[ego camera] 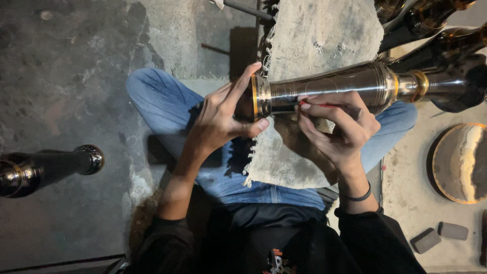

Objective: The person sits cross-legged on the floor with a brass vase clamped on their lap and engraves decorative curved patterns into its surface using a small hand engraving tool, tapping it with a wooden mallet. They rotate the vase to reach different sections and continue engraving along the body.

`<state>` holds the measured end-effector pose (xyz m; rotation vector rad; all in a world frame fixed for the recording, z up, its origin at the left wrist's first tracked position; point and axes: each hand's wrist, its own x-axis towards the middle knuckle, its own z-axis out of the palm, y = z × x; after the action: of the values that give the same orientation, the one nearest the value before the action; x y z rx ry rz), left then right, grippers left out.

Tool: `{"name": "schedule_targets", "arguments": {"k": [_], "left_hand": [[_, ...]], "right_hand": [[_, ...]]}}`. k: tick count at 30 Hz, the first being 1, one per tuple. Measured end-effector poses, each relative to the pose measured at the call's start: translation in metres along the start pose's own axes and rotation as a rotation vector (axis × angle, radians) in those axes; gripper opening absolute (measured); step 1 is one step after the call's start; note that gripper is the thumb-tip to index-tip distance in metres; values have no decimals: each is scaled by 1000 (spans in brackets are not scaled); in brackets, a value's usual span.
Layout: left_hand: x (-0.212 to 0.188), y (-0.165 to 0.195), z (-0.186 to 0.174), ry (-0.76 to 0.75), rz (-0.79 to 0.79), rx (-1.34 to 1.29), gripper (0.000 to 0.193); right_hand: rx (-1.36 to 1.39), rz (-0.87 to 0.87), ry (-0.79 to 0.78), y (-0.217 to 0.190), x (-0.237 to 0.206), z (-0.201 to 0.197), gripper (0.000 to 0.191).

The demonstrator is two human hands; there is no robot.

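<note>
Over the lap, left hand [220, 119] cups the metal vessel [329, 89] rim, right hand [337, 127] beneath.

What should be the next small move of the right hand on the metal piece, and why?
Probably draw the red-tipped tool a little further along the engraved lines on the metal vase. The right hand presses it against the body, while the left hand grips the brass-ringed end, and the piece lies over the cloth on the lap, so it seems well steadied.
</note>
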<state>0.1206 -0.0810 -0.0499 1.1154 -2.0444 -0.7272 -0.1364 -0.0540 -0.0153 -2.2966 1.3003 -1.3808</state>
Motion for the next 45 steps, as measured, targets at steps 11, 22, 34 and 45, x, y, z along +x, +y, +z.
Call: {"name": "schedule_targets", "arguments": {"k": [11, 22, 34, 45], "left_hand": [[-10, -9, 12, 124, 193, 60, 83], [3, -8, 8, 137, 214, 66, 86], [-4, -1, 5, 123, 184, 93, 88], [3, -11, 11, 163, 269, 122, 84]], "right_hand": [[19, 74, 76, -12, -1, 9, 22], [-44, -48, 5, 4, -8, 1, 25], [3, -4, 62, 4, -3, 8, 24], [-21, -61, 3, 5, -9, 2, 24]]}}
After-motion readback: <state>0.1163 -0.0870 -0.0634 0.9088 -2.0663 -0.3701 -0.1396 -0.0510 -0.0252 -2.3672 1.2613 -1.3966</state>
